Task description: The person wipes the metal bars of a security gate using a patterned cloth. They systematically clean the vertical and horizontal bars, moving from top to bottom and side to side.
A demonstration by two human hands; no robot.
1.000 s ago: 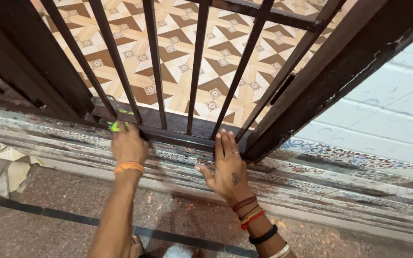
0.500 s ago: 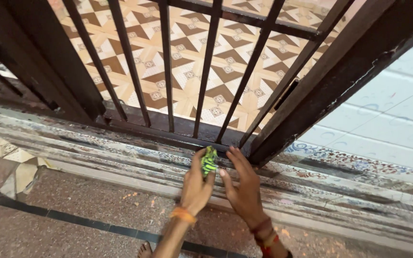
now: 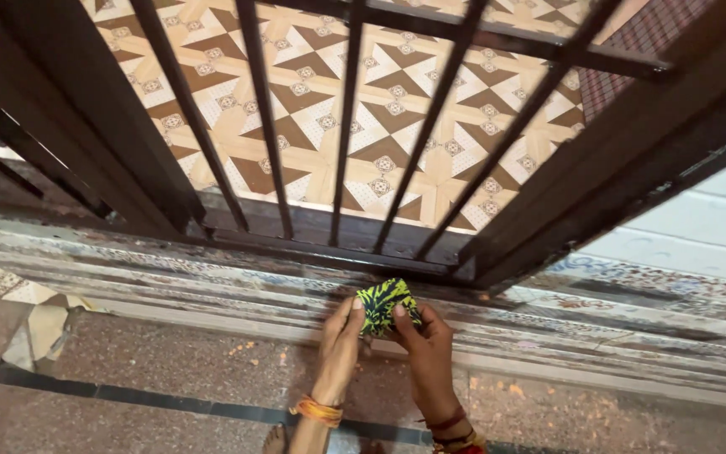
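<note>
- Green-and-black patterned cloth (image 3: 386, 304), small and crumpled, is sitting between both hands, just above the worn step and below the gate's bottom rail.
- Left hand (image 3: 339, 340) is pinching the cloth's left edge with its fingertips closed on it.
- Right hand (image 3: 427, 345) is gripping the cloth's right side, thumb on top, fingers tucked under.
- Both hands are pulling the cloth a little apart, so the step in hand looks like folding or opening it up to get a fresh side.
- Orange thread band (image 3: 317, 411) is sitting on the left wrist, and red thread bands (image 3: 449, 423) on the right wrist.
- Dark brown metal gate (image 3: 346, 126) with thin upright bars is standing just beyond the hands.
- Worn, streaky painted stone step (image 3: 170, 273) is lying under the gate.
- Tan and brown patterned floor tiles (image 3: 313, 84) are showing through the bars.
- Next move, I think, needs a firm hold by one hand, so the cloth can be pressed flat on the rail.
</note>
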